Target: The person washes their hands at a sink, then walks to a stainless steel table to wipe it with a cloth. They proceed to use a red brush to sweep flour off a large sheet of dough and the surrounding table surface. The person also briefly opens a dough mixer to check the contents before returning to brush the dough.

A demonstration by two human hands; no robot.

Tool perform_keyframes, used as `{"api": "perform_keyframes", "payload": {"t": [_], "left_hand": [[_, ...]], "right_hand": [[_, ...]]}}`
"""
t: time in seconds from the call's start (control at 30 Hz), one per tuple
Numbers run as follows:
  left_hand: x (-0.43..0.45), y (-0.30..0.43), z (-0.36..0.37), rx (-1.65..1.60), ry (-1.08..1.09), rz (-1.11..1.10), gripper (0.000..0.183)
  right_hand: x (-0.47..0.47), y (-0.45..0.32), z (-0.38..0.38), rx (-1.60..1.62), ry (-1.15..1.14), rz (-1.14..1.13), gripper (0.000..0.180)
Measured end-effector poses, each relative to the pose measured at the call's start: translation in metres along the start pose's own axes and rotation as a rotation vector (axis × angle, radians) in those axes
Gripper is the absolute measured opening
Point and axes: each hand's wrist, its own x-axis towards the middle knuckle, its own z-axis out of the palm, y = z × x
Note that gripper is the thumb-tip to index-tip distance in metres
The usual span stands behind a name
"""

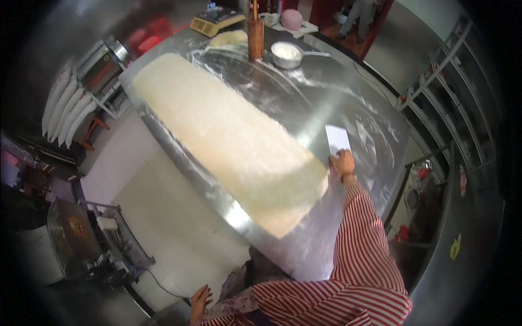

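Observation:
A long, flat sheet of rolled dough lies across the stainless steel table, dusted with flour. Just right of its near end, my right hand grips the near edge of a white rectangular dough scraper. The scraper rests on or close above the metal; which of the two I cannot tell. My left hand hangs low beside my body, off the table, with fingers apart and nothing visible in it.
At the table's far side are a saucepan of white flour, a brown wooden cylinder, a piece of dough, a scale and a pink rounded object. Stacked white sacks stand left; a metal rack stands right. A person's legs show beyond.

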Motion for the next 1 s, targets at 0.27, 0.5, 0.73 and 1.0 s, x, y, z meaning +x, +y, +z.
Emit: {"api": "perform_keyframes", "payload": {"t": [0.27, 0.5, 0.73, 1.0], "left_hand": [[0.091, 0.074, -0.004, 0.281, -0.256, 0.051, 0.048], [0.097, 0.093, -0.045, 0.622, -0.12, 0.252, 0.042], [0.082, 0.155, -0.113, 0.057, 0.039, 0.223, 0.029], [0.123, 0.168, -0.183, -0.061, -0.346, 0.354, 0.016]], "right_hand": [[0.113, 0.015, 0.016, -0.105, 0.301, -0.151, 0.038], [-0.003, -0.204, -0.007, 0.524, -0.168, -0.28, 0.026], [-0.154, -0.274, -0.008, 0.732, -1.079, -0.453, 0.018], [-0.244, -0.393, 0.023, 0.063, -1.31, -0.579, 0.024]]}}
